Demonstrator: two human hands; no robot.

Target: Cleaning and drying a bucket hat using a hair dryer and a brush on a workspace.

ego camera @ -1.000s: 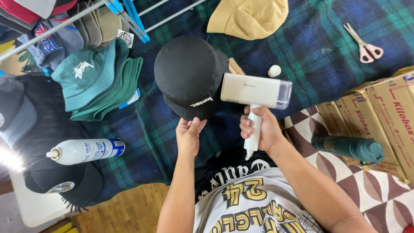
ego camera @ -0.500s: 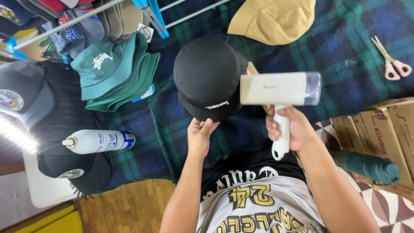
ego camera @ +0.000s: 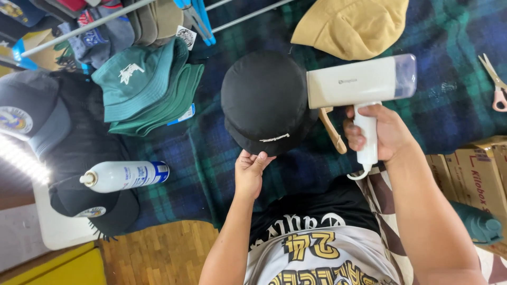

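Observation:
My left hand [ego camera: 251, 168] grips the brim of a black cap [ego camera: 264, 100] and holds it up over the plaid blanket [ego camera: 222, 158]. A cream handheld garment steamer [ego camera: 359, 84] is in my right hand [ego camera: 380, 132], gripped by its white handle, with its nozzle end against the right side of the cap. A wooden brush handle [ego camera: 332, 132] pokes out from behind the cap, just under the steamer.
A stack of green bucket hats [ego camera: 148, 89] lies to the left, a white spray can [ego camera: 124, 175] below it, dark caps [ego camera: 31, 116] at far left. A tan hat [ego camera: 354, 26] sits at top, scissors [ego camera: 496, 87] at right, cardboard boxes [ego camera: 475, 174] at lower right.
The steamer has risen and moved closer to the cap's side. The cap stays held by my left hand; the view has shifted slightly.

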